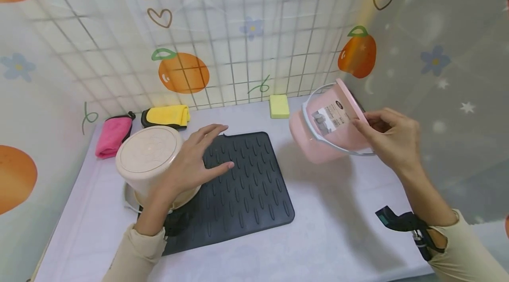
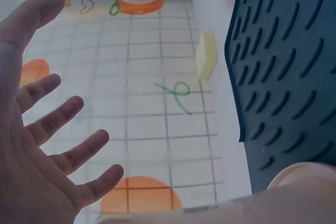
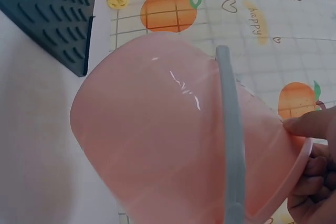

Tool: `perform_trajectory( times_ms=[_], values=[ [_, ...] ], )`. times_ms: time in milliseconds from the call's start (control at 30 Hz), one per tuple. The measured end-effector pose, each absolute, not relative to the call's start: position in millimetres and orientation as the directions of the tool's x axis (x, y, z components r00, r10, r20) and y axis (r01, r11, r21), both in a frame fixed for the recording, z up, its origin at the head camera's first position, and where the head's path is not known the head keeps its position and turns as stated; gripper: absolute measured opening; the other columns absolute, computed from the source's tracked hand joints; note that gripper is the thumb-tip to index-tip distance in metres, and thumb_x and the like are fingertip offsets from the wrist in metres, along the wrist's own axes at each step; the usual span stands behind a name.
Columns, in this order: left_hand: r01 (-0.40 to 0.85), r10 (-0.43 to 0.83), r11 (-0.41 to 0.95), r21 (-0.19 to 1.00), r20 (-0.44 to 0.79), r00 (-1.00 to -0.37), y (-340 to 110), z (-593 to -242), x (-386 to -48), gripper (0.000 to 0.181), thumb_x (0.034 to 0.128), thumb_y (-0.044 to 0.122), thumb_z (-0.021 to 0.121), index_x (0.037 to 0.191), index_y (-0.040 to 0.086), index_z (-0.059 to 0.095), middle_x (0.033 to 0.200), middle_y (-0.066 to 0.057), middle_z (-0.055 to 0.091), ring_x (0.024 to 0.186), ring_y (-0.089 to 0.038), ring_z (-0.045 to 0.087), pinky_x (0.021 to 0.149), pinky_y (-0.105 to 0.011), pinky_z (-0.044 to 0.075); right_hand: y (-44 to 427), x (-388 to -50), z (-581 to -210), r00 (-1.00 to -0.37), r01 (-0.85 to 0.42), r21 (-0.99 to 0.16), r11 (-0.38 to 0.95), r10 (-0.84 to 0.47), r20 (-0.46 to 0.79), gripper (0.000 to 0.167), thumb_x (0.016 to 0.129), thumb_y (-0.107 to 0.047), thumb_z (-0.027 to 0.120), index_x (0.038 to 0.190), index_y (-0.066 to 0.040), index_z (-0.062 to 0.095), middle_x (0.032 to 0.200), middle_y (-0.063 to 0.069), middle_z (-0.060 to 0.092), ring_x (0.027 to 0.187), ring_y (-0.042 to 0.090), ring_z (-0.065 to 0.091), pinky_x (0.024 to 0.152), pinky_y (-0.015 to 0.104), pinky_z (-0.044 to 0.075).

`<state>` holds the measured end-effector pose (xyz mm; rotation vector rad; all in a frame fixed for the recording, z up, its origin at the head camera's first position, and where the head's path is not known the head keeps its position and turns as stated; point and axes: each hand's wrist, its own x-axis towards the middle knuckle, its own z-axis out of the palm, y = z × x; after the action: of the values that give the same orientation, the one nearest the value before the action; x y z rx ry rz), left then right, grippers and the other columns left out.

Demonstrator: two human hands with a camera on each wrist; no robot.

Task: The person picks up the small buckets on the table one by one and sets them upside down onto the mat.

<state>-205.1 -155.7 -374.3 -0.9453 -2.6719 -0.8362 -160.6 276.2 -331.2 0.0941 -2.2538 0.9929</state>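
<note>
A pink bucket [image 1: 318,140] with a grey-blue handle [image 1: 312,125] and a printed label hangs tilted above the table, its shadow below. My right hand [image 1: 393,138] pinches its rim between thumb and fingers; the right wrist view shows the thumb on the outer wall. My left hand [image 1: 191,162] is spread with fingers extended, in front of an upside-down cream bucket [image 1: 149,149], over the edge of a black ridged mat [image 1: 246,184]. Nothing is in that palm in the left wrist view. Whether the left forearm touches the cream bucket cannot be told.
At the back left lie a folded pink cloth [image 1: 113,136] and a folded yellow cloth [image 1: 169,115]. A yellow-green sponge [image 1: 279,106] stands near the back wall. A patterned curtain over a wire grid [image 1: 246,65] closes off the rear of the white table [image 1: 310,238].
</note>
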Motion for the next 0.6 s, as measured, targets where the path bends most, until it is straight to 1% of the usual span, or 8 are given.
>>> perform_trajectory(
  times_ms=[67,133,233,300,467,600],
  values=[
    [0.611,0.516,0.647,0.456,0.328,-0.791,-153.0,-375.4,-205.8,0.086,0.0847,0.055,0.073,0.157,0.029,0.032,0.158,0.0,0.031,0.143,-0.027,0.033,0.105,-0.063,0.035,274.4,-160.2,-331.0,-0.781,-0.316,-0.651,0.69,0.201,0.592,0.022,0.079,-0.011,0.086,0.093,0.004,0.077,0.077,-0.009,0.062,0.06,0.0,0.056,0.057,0.008,0.046],
    [0.593,0.507,0.654,0.469,0.311,-0.804,-149.8,-375.8,-206.1,0.087,0.0845,0.058,0.071,0.157,0.033,0.03,0.159,0.002,0.029,0.143,-0.026,0.032,0.105,-0.063,0.035,272.3,-159.3,-330.1,-0.788,-0.317,-0.673,0.668,0.209,0.579,0.023,0.079,-0.011,0.086,0.094,0.003,0.077,0.077,-0.012,0.062,0.061,0.001,0.058,0.057,0.009,0.048],
    [0.57,0.492,0.658,0.492,0.291,-0.82,-144.3,-376.9,-207.2,0.088,0.0838,0.063,0.07,0.157,0.039,0.027,0.16,0.005,0.026,0.144,-0.025,0.03,0.105,-0.063,0.035,268.7,-158.7,-328.1,-0.801,-0.312,-0.706,0.636,0.223,0.555,0.024,0.08,-0.012,0.086,0.096,0.003,0.077,0.079,-0.01,0.063,0.062,0.003,0.059,0.058,0.011,0.049],
    [0.564,0.49,0.651,0.507,0.287,-0.823,-139.8,-378.0,-208.7,0.089,0.0833,0.064,0.07,0.157,0.04,0.026,0.16,0.006,0.025,0.144,-0.024,0.029,0.105,-0.064,0.035,266.7,-158.3,-327.3,-0.808,-0.307,-0.723,0.62,0.232,0.542,0.024,0.081,-0.013,0.085,0.098,0.002,0.077,0.08,-0.008,0.064,0.064,0.005,0.06,0.058,0.011,0.05],
    [0.58,0.507,0.611,0.539,0.297,-0.809,-128.6,-382.5,-212.3,0.092,0.0823,0.06,0.073,0.158,0.037,0.026,0.161,0.004,0.023,0.145,-0.027,0.027,0.104,-0.066,0.033,263.4,-158.2,-327.3,-0.82,-0.293,-0.758,0.582,0.255,0.513,0.024,0.082,-0.013,0.084,0.099,0.002,0.077,0.082,-0.006,0.065,0.065,0.009,0.06,0.059,0.014,0.052],
    [0.585,0.502,0.585,0.562,0.315,-0.805,-121.3,-385.2,-213.1,0.093,0.0812,0.057,0.076,0.158,0.035,0.027,0.161,0.005,0.023,0.145,-0.026,0.027,0.104,-0.067,0.033,261.4,-159.0,-328.0,-0.829,-0.29,-0.785,0.547,0.267,0.492,0.024,0.082,-0.013,0.084,0.099,0.001,0.077,0.082,-0.006,0.066,0.065,0.01,0.061,0.058,0.015,0.053]
  ],
)
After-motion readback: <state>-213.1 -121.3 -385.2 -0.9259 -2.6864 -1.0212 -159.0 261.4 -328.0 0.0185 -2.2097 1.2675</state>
